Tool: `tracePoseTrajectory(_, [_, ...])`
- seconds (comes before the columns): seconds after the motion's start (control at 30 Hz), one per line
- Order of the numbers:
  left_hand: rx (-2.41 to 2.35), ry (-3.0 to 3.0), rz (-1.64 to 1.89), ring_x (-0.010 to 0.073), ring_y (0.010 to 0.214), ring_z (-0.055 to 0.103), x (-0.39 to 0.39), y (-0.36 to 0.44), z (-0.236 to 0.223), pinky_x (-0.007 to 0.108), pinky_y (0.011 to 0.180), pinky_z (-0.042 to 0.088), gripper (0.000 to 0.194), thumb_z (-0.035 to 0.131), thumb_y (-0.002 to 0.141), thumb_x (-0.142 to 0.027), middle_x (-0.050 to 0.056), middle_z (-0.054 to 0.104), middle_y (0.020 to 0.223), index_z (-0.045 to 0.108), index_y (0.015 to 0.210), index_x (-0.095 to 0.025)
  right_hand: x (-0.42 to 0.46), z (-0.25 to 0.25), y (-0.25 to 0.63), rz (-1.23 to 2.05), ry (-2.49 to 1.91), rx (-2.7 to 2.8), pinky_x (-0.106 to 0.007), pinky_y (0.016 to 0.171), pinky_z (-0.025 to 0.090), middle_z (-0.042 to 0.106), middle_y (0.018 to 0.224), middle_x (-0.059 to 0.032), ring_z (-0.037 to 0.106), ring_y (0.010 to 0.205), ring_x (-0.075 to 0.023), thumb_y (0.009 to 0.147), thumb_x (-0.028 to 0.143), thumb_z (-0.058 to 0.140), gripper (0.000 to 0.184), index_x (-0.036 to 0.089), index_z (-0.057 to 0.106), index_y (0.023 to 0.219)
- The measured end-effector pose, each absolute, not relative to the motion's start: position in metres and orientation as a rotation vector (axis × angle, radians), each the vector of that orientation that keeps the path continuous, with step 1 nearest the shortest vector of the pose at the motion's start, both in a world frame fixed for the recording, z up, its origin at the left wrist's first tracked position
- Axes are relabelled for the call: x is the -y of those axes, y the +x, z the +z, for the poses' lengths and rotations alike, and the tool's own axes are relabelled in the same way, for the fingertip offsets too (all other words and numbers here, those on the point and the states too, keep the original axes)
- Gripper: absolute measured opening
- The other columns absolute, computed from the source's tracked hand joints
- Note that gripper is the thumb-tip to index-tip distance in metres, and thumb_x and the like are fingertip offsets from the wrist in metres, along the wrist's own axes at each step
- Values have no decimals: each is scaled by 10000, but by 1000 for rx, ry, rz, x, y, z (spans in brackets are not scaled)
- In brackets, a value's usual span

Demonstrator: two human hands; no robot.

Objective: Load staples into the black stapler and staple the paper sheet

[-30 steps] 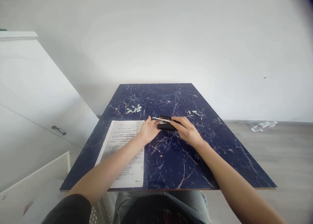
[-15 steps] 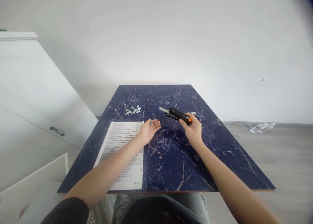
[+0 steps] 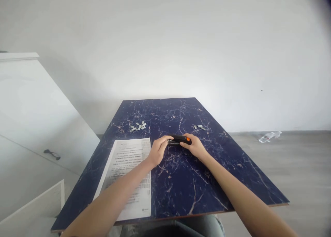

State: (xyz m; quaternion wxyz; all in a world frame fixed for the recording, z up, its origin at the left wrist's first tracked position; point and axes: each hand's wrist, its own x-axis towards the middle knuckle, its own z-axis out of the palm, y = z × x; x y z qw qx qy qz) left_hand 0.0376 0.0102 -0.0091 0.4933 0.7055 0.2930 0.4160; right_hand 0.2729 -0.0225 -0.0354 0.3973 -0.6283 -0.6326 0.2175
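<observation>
A black stapler (image 3: 178, 138) with an orange part at its right end lies level between my hands, over the middle of the table. My right hand (image 3: 195, 146) is closed around the orange end, thumb in front. At the opposite end, my left hand (image 3: 158, 150) has its fingers closed on the stapler's tip and partly hides it. The metal tray at that tip is mostly covered by my left fingers. Beyond the left hand sits a small pile of grey staple strips (image 3: 139, 127). A few more strips (image 3: 199, 127) lie behind my right hand.
Printed sheets (image 3: 129, 161) lie on the left of the dark blue marbled table (image 3: 176, 188), partly under my left forearm. A white cabinet (image 3: 33, 126) stands to the left and a pale wall rises behind. Clear plastic (image 3: 269, 137) lies on the floor at right.
The stapler came left and nearer to me, and its protruding metal tray no longer shows. My left hand went from palm-up with spread fingers to gripping the stapler's tip. The view tilted up slightly.
</observation>
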Motion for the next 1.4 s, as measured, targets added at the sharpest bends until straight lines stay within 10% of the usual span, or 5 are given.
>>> tracePoseTrajectory(0.2, [-675,2064,943,179,758,620,-15,36,-11,329,805,489,409,348,1053,-398,52,701,958,491,1399,-236,23,-33,268,469,-1537,1740,-389,833,477,674,966,-38,610,884,-233,800,345,718,286,212,653,1045])
tracePoseTrajectory(0.4, [-700,2165,853,201,782,710,-19,38,-13,318,783,498,225,482,1019,-401,30,770,908,637,1094,-257,34,-11,264,197,-1233,1808,-515,1012,449,614,1251,-114,544,1179,-310,868,422,723,445,256,619,1267])
tracePoseTrajectory(1.03, [-639,2179,832,181,598,624,-5,42,-8,296,712,446,186,444,1025,-417,-28,662,674,523,1074,-256,42,-4,245,294,-922,1868,-440,880,545,772,985,-59,686,907,-233,917,383,691,142,289,782,971])
tracePoseTrajectory(1.4, [-822,2272,965,177,634,627,-10,35,-8,268,647,392,187,452,1017,-372,-10,699,751,579,1109,-271,12,-28,349,-11,-1755,1189,-393,794,506,747,750,-61,691,744,-259,796,395,668,190,224,716,730])
